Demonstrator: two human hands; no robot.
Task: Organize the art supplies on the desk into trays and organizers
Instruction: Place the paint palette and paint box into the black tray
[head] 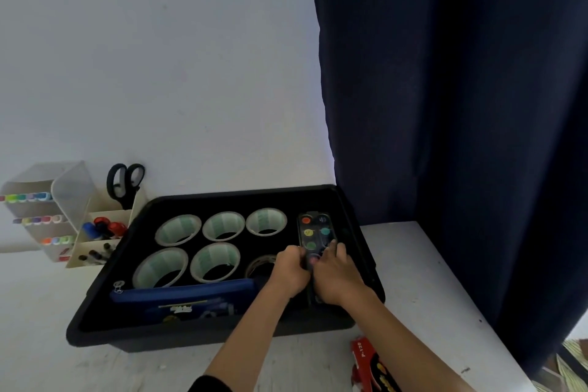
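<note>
Black plastic paint palette (315, 231), oblong with round colour pans, is seated at the right end of the black plastic tray (143, 339). Its long axis runs away from the person, parallel to the tray's right wall. Both hands are placed on its near end, so the palette extends straight ahead of them.

The left hand (291, 274) is curled round the near-left edge. The right hand (337, 277) is laid over the near-right corner with fingers lightly bent. The thumb is hidden, so grip or mere press cannot be told.

Neither hand is judged nearer. Any further seating is likely a push along the axis.

- Left of the palette: a dark tape roll (262, 264), close by, and five white-and-green tape rolls (219, 261) beyond it.
- Near wall: a blue fabric pencil case (187, 299).
- Outside the tray: a red cardboard box (372, 366) on the white desk (429, 280).
</note>
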